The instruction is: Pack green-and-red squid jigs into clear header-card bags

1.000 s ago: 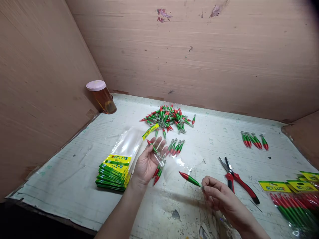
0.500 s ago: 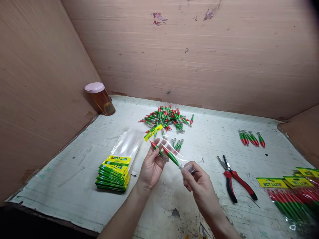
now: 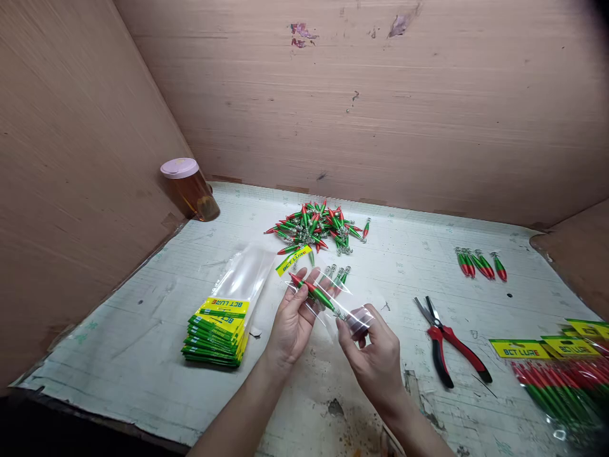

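My left hand (image 3: 294,320) is closed round a clear plastic bag with a yellow BCT LURE header (image 3: 294,260) and red and green lures (image 3: 320,295) at its fingers. The lures point up and left, with their hooks toward my right hand (image 3: 373,352). That hand pinches the open lower end of the bag between thumb and fingers. Just behind the bag, several lures (image 3: 340,277) lie on the table in a short row. Left of my left hand is a stack of bags with yellow and green headers (image 3: 216,330).
A pile of lures (image 3: 316,228) lies at the back middle. A lidded cup of brown liquid (image 3: 190,190) stands at the back left. Red and black pliers (image 3: 442,343), filled bags (image 3: 552,381) and several loose lures (image 3: 480,263) are on the right. Wooden walls (image 3: 356,127) enclose the table (image 3: 143,355).
The lure nearer my right hand has moved left and down, closer to the one at my left fingers. My right hand has shifted slightly left, and the bag's header has dipped a little.
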Demonstrator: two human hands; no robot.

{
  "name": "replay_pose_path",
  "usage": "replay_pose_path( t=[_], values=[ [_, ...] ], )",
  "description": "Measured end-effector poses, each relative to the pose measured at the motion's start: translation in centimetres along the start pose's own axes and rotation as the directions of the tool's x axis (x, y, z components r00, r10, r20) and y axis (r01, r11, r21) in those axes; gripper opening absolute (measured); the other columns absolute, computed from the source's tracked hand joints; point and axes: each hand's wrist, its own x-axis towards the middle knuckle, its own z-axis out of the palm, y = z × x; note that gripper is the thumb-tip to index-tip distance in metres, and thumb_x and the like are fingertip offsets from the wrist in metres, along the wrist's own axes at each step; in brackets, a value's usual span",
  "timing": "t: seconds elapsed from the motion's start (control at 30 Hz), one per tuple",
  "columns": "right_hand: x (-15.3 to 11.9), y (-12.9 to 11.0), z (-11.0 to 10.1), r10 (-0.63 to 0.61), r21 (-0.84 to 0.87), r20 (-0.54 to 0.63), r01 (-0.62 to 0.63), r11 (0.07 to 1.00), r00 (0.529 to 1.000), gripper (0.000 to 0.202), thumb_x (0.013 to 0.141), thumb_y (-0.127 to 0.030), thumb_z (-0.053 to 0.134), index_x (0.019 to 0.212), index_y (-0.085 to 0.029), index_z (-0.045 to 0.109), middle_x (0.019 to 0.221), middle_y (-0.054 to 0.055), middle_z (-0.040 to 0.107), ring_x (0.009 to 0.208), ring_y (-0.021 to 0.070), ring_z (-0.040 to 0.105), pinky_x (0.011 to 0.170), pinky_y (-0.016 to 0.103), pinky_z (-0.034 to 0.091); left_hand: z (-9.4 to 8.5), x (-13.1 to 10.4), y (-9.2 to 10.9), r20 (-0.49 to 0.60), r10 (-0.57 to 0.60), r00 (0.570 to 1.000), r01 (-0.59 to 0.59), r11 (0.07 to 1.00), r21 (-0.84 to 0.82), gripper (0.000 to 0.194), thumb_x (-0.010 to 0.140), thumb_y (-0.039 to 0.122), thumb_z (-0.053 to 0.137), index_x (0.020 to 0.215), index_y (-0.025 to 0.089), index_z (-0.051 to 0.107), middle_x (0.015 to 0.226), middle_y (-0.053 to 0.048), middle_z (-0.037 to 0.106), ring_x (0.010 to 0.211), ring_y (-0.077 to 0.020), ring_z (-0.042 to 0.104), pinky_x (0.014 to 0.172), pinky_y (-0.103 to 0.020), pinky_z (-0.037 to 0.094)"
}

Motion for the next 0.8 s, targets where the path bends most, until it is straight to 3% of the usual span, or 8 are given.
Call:
replay_pose_path(
  t=[0.3, 0.57, 0.7, 0.8],
  values=[
    [-0.4, -0.2, 0.2, -0.064, -0.018, -0.052, 0.064, 0.998, 0.997, 0.01, 0.087, -0.015, 0.059, 0.083, -0.019, 0.051, 0.072, -0.001, 0.048, 0.059, 0.0128, 0.046, 0.054, 0.025, 0.038, 0.3, -0.4, -0.7, 0.005, -0.019, 1.0, 0.018, 0.999, 0.044, 0.026, 0.089, 0.013, 0.059, 0.114, 0.019, 0.056, 0.125, -0.009, 0.067, 0.111, -0.0258, 0.065, 0.107, -0.048, 0.042],
    [-0.8, 0.3, -0.1, 0.169, 0.16, -0.015, -0.164, 0.973, 0.986, 0.012, 0.089, -0.024, 0.059, 0.08, -0.019, 0.054, 0.07, -0.002, 0.049, 0.058, 0.0122, 0.047, 0.054, 0.025, 0.041, 0.5, -0.4, -0.5, -0.045, -0.008, 0.999, 0.009, 0.999, 0.036, 0.03, 0.089, 0.01, 0.057, 0.117, 0.02, 0.052, 0.122, -0.009, 0.068, 0.108, -0.0261, 0.067, 0.108, -0.05, 0.041],
    [-1.9, 0.8, 0.0, 0.331, 0.333, 0.059, -0.331, 0.883, 0.942, 0.012, 0.09, -0.03, 0.06, 0.09, -0.019, 0.056, 0.078, 0.0, 0.054, 0.065, 0.0135, 0.051, 0.057, 0.025, 0.042, 0.4, -0.3, -0.8, -0.012, -0.003, 1.0, 0.003, 0.999, 0.053, 0.03, 0.09, 0.011, 0.057, 0.118, 0.021, 0.051, 0.127, -0.009, 0.065, 0.112, -0.026, 0.065, 0.109, -0.049, 0.04],
    [-2.5, 0.9, 0.1, 0.382, 0.42, 0.076, -0.377, 0.825, 0.921, 0.012, 0.09, -0.031, 0.061, 0.093, -0.02, 0.056, 0.082, 0.001, 0.055, 0.069, 0.0139, 0.052, 0.059, 0.025, 0.043, 0.2, -0.3, -1.0, -0.005, 0.003, 1.0, -0.002, 0.998, 0.067, 0.031, 0.09, 0.012, 0.058, 0.118, 0.022, 0.051, 0.128, -0.008, 0.065, 0.112, -0.0255, 0.065, 0.108, -0.047, 0.041]
  ],
)
